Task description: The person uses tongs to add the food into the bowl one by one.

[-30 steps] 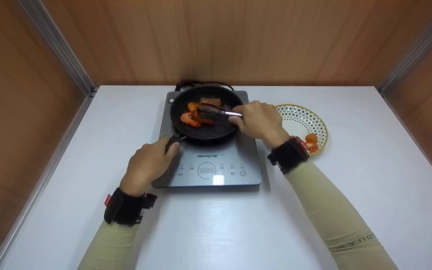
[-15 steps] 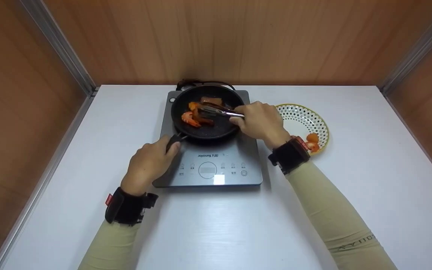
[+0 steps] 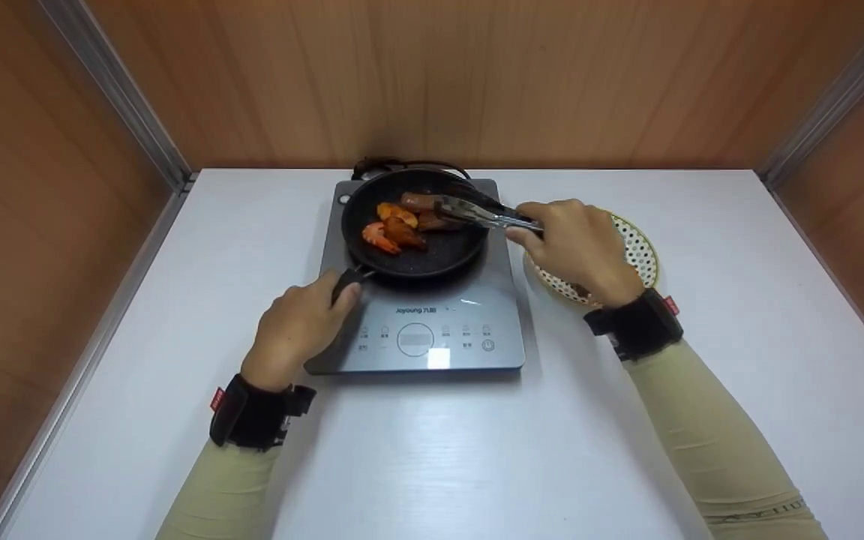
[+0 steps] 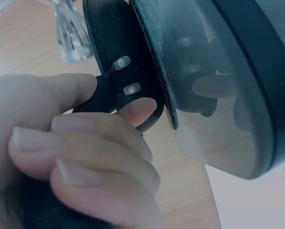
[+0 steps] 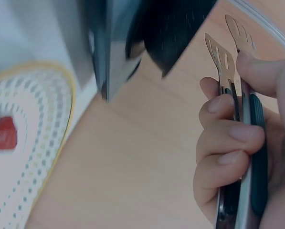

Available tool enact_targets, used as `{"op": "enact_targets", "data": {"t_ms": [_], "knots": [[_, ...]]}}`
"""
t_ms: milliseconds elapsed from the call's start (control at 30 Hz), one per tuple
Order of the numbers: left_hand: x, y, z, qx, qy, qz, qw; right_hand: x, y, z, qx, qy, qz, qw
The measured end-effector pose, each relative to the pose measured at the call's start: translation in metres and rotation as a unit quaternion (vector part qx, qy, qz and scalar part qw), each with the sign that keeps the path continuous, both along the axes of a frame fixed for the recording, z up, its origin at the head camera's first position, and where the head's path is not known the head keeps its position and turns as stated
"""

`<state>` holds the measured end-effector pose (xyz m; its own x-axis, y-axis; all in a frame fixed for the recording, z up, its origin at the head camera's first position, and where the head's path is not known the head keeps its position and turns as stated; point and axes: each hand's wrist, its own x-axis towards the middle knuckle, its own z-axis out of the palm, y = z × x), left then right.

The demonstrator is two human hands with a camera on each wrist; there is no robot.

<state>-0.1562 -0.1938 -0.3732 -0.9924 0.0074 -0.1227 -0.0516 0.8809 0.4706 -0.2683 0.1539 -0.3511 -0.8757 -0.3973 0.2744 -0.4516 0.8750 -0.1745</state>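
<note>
My left hand (image 3: 297, 326) grips the black handle (image 3: 346, 283) of a frying pan (image 3: 436, 259) on an induction cooktop (image 3: 415, 360). In the pan lie a red-orange shrimp (image 3: 379, 238), a browned orange-brown piece (image 3: 404, 233), a yellow-orange piece (image 3: 396, 213) and brown sausage-like pieces (image 3: 418, 201). My right hand (image 3: 580, 244) holds metal tongs (image 3: 486, 217) with dark grips, its fingers curled round both arms. Over the pan's right side, the tong heads overlap its rim in the head view. The right wrist view shows the slotted heads (image 5: 226, 64) slightly apart, with nothing between them.
Right of the cooktop stands a dotted plate (image 3: 643, 251) with a yellow rim, partly hidden under my right hand. A red piece (image 5: 4, 133) lies on it. A black cord (image 3: 443, 164) runs behind the pan, near the wooden back wall (image 3: 589, 90).
My right hand has drawn the tongs to the right, away from the food at the pan's middle, uncovering the pieces there. The left hand keeps its hold on the handle.
</note>
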Motion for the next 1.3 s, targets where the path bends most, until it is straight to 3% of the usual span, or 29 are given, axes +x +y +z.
{"op": "enact_targets", "data": {"t_ms": [300, 633, 967, 1300], "knots": [[0.002, -0.003, 0.001, -0.003, 0.012, -0.007, 0.9999, 0.017, 0.062, 0.004, 0.010, -0.019, -0.038, 0.999], [0.001, -0.002, 0.000, 0.005, 0.001, 0.000, 1.0000, 0.033, 0.117, -0.012, 0.031, -0.053, -0.067, 0.996], [0.001, -0.001, -0.002, 0.004, 0.001, 0.005, 1.0000, 0.046, 0.139, -0.028, 0.049, -0.099, -0.082, 0.990], [0.000, -0.002, 0.000, 0.003, 0.002, 0.002, 1.0000, 0.050, 0.143, -0.048, 0.054, -0.098, -0.085, 0.990]]}}
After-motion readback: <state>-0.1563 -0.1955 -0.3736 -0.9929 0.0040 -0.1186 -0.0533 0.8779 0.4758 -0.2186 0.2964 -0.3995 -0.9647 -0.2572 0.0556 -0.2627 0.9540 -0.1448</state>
